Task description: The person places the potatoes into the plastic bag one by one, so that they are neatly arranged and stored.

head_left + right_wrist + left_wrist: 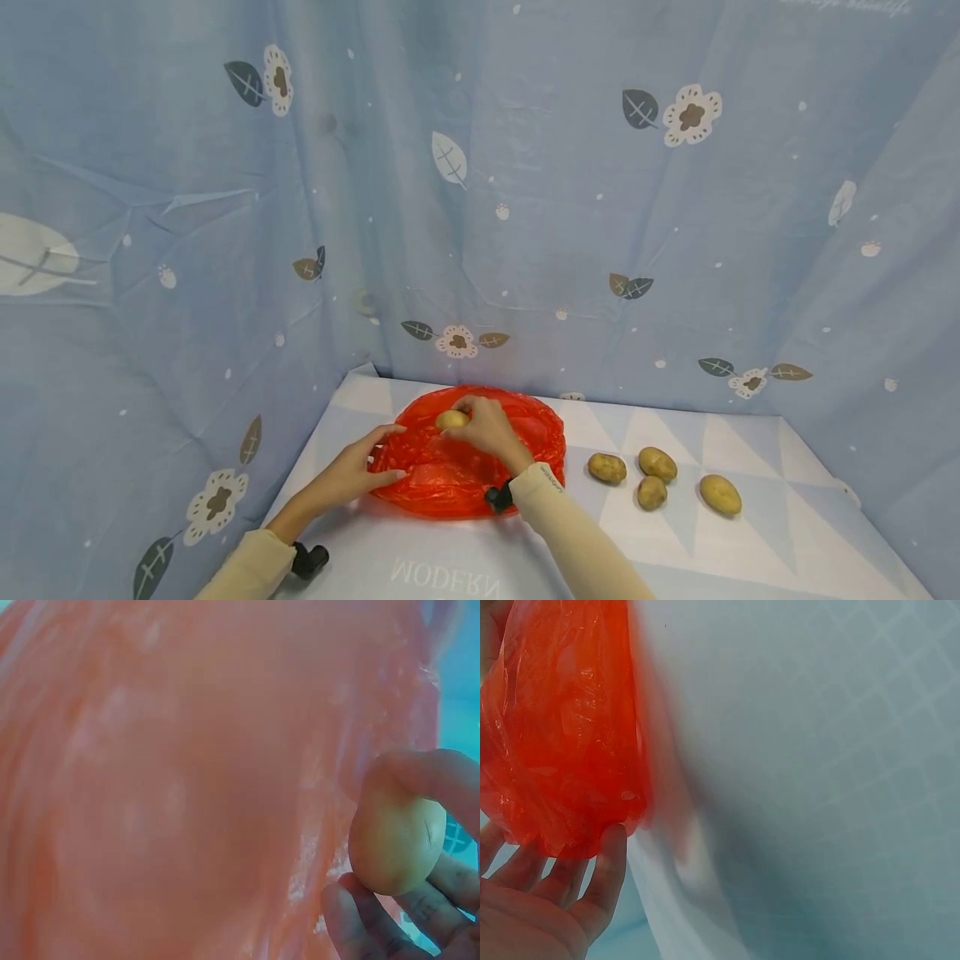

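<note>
A potato (452, 420) sits pinched between the thumb and fingers of my right hand (483, 429), held above the red plastic bag (435, 479). The right wrist view shows the same potato (396, 840) close up, pale yellow and smooth, with fingertips around it. My left hand (352, 467) holds the bag's left edge, thumb and index finger apart on the red film. In the left wrist view, the left fingers (609, 870) meet the crinkled bag (570, 735) at its side. What lies inside the bag cannot be made out.
Several potatoes lie on the table to the right of the bag, among them a rounder potato (652, 493) and a larger potato (721, 495) farther right. A patterned white cloth (750, 558) covers the table. Blue floral curtains (540, 217) stand behind and at both sides.
</note>
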`<move>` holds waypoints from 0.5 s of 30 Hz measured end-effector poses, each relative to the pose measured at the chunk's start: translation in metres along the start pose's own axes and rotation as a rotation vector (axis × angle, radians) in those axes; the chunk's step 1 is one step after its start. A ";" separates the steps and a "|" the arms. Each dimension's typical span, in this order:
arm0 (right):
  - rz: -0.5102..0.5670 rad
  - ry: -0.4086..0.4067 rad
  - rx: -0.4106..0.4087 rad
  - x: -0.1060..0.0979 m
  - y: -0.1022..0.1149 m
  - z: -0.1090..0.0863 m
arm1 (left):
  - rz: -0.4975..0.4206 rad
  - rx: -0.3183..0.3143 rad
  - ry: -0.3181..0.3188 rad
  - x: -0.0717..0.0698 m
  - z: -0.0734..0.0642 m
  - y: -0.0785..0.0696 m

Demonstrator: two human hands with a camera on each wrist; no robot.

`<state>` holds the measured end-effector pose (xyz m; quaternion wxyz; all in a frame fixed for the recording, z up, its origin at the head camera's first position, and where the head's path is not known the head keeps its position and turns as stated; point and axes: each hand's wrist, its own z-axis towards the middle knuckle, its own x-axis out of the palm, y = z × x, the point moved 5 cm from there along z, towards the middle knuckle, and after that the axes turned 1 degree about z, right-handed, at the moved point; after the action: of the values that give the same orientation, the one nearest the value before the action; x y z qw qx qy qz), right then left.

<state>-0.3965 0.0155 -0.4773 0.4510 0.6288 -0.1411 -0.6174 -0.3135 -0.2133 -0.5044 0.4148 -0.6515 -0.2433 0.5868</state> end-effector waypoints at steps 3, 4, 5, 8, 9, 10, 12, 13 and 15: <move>-0.004 -0.003 0.008 0.006 -0.001 0.002 | 0.008 -0.001 0.000 0.001 0.001 0.000; -0.008 -0.005 0.013 0.008 -0.002 0.002 | 0.010 -0.001 -0.003 0.001 0.001 0.000; -0.009 -0.004 0.021 0.010 -0.003 0.003 | 0.011 -0.003 -0.003 0.002 0.002 0.000; -0.014 -0.002 0.046 0.016 -0.007 0.004 | 0.016 -0.007 -0.006 0.003 0.003 0.000; -0.014 -0.001 0.056 0.019 -0.008 0.004 | 0.018 -0.008 -0.006 0.003 0.003 0.001; -0.017 0.000 0.066 0.021 -0.010 0.005 | 0.018 -0.011 -0.005 0.003 0.003 0.001; -0.016 0.004 0.082 0.025 -0.013 0.005 | 0.020 -0.015 -0.003 0.003 0.003 0.002; -0.017 0.006 0.088 0.027 -0.015 0.006 | 0.018 -0.017 -0.003 0.003 0.003 0.002; -0.016 0.012 0.090 0.030 -0.017 0.006 | 0.017 -0.020 -0.003 0.003 0.003 0.003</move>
<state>-0.4029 0.0007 -0.5083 0.4183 0.6533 -0.1612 -0.6102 -0.3159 -0.2116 -0.5083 0.4031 -0.6565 -0.2444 0.5890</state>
